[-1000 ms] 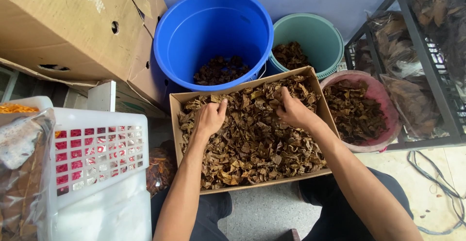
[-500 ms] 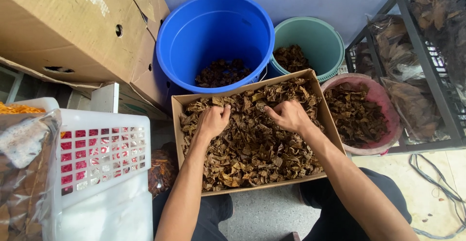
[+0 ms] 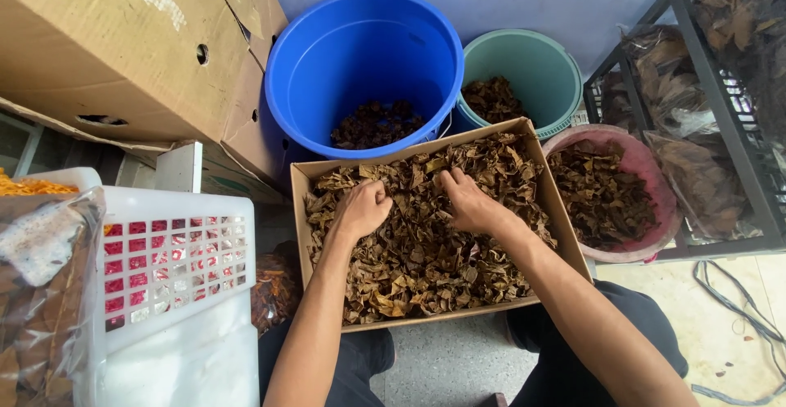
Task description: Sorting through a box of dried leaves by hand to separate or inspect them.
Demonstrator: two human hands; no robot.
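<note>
Both hands, left (image 3: 361, 208) and right (image 3: 467, 202), curl palm-down, gripping dried leaves (image 3: 426, 264) in the cardboard box (image 3: 565, 227)

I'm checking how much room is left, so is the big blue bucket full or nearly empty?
Nearly empty. The blue bucket shows bare blue walls most of the way down, with only a shallow layer of dark dried pieces on its bottom.

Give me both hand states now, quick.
Left hand: curled shut on dried leaves in the cardboard box.
Right hand: fingers bent down into the leaves; grasp cannot be told.
</note>
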